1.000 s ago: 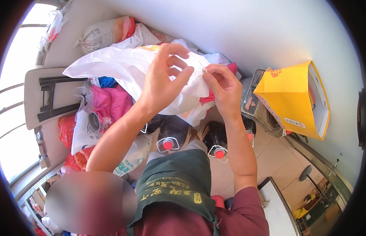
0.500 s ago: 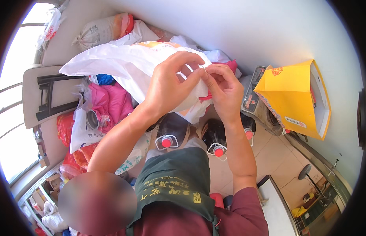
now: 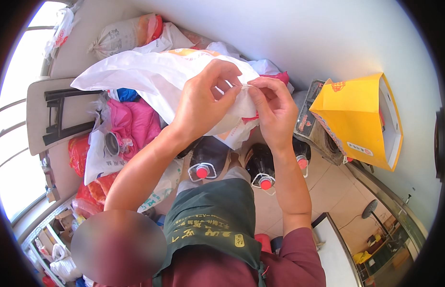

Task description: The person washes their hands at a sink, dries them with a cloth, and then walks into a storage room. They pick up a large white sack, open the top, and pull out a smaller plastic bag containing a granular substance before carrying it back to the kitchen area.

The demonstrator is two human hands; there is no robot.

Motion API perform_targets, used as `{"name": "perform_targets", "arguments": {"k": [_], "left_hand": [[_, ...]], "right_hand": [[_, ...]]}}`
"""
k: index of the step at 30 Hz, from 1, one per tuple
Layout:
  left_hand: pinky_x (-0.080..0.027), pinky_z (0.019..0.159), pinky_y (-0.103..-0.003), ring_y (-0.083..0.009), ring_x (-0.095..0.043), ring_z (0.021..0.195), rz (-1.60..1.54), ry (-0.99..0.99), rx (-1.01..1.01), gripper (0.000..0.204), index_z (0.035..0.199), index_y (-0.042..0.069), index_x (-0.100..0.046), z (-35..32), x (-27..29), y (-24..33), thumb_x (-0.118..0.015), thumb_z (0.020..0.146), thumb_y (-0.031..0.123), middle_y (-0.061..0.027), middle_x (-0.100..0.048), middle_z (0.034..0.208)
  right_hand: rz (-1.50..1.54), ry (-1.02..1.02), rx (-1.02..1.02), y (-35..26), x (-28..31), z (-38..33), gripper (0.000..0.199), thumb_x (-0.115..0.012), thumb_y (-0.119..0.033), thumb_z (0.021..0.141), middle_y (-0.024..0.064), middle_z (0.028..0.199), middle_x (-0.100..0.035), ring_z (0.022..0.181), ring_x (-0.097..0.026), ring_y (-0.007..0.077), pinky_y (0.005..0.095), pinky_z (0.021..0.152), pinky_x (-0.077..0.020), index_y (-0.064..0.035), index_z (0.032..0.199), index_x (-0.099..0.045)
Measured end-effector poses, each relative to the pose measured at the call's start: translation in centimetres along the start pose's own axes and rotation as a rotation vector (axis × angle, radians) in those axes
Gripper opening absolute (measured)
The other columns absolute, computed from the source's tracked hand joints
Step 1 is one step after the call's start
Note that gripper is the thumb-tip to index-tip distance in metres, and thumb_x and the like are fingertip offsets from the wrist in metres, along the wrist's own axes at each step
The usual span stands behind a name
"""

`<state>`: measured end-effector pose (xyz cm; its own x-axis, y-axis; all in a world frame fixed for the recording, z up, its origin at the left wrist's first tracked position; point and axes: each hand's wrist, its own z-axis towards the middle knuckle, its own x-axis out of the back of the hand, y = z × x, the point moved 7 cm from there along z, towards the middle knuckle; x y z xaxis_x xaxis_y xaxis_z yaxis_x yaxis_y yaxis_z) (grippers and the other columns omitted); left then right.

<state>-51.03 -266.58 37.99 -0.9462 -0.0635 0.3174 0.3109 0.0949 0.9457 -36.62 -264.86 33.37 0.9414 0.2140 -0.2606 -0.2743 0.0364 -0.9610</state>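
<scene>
The white sack (image 3: 136,71) lies across the upper middle of the view, over a heap of bags, with one edge drawn up between the two hands. The right hand (image 3: 276,107) grasps that edge between thumb and forefinger. The left hand (image 3: 205,98), as far as the partly hidden fingertips allow a finding, pinches the same edge just beside it. One second earlier, the left hand was spread and well clear of the right; half a second earlier, the fingertips of both nearly met, and a small gap now parts them. The sack's position is otherwise much the same. Containers noted: a large bottle (image 3: 210,152) and a second bottle (image 3: 259,159), both dark inside, with red caps and white carrying loops, stand near the person's feet; a third bottle (image 3: 301,149) is partly covered by the right forearm. At right, a yellow paper bag (image 3: 349,107) gapes open, a reddish item (image 3: 382,121) inside. At left, pink bags (image 3: 138,122) are bunched against a grey cylinder (image 3: 112,144).
</scene>
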Motion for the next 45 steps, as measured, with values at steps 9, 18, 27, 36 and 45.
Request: {"name": "perform_targets", "arguments": {"k": [9,18,27,36,45], "left_hand": [[-0.048,0.058,-0.022,-0.009,-0.06,0.068,0.283,-0.063,-0.285,0.011,0.09,0.002,-0.062,1.1,0.8,2.3,-0.063,0.08,-0.001,-0.0026,-0.061,0.083],[-0.047,0.055,-0.023,-0.0107,-0.061,0.069,0.381,-0.142,-0.373,0.013,0.086,0.003,-0.061,0.6,-0.5,1.9,-0.065,0.075,-0.003,-0.0026,-0.059,0.081],[-0.048,0.056,-0.023,-0.0113,-0.06,0.067,0.353,-0.101,-0.396,0.015,0.084,0.003,-0.061,0.4,-0.8,1.6,-0.065,0.072,-0.005,-0.0041,-0.06,0.081],[-0.049,0.053,-0.028,-0.0194,-0.06,0.064,0.455,0.091,-0.743,0.027,0.085,0.006,-0.061,-0.8,-0.9,1.8,-0.069,0.063,-0.008,-0.0047,-0.06,0.082],[-0.05,0.053,-0.03,-0.0196,-0.061,0.065,0.459,0.099,-0.841,0.028,0.085,0.008,-0.064,-0.8,-1.3,1.6,-0.071,0.061,-0.003,-0.0036,-0.058,0.083]], "right_hand": [[-0.075,-0.01,0.065,0.1,0.4,-0.1,0.013,-0.061,0.006,0.086,0.007,0.098,-0.061,0.092,-0.06,0.012,0.0242,0.083,-0.0485,0.0024,0.098,-0.06],[-0.078,-0.014,0.069,0.2,0.2,-0.2,0.016,-0.062,0.007,0.084,0.007,0.098,-0.061,0.092,-0.06,0.0125,0.0246,0.084,-0.0492,0.0019,0.099,-0.06],[-0.148,-0.053,0.11,-0.1,0.3,-0.3,0.016,-0.061,0.009,0.083,0.0086,0.099,-0.061,0.093,-0.06,0.0139,0.0257,0.083,-0.0507,0.0026,0.098,-0.059],[-0.17,-0.062,0.111,-1.3,0.6,-0.1,0.015,-0.062,0.006,0.083,0.0084,0.095,-0.064,0.086,-0.063,0.0138,0.026,0.078,-0.051,0.0018,0.098,-0.06],[-0.614,-0.209,0.413,-3.8,0.4,0.5,0.023,-0.066,0.007,0.075,0.0105,0.086,-0.065,0.074,-0.065,0.0246,0.0288,0.065,-0.0516,-0.0023,0.096,-0.062]]}}
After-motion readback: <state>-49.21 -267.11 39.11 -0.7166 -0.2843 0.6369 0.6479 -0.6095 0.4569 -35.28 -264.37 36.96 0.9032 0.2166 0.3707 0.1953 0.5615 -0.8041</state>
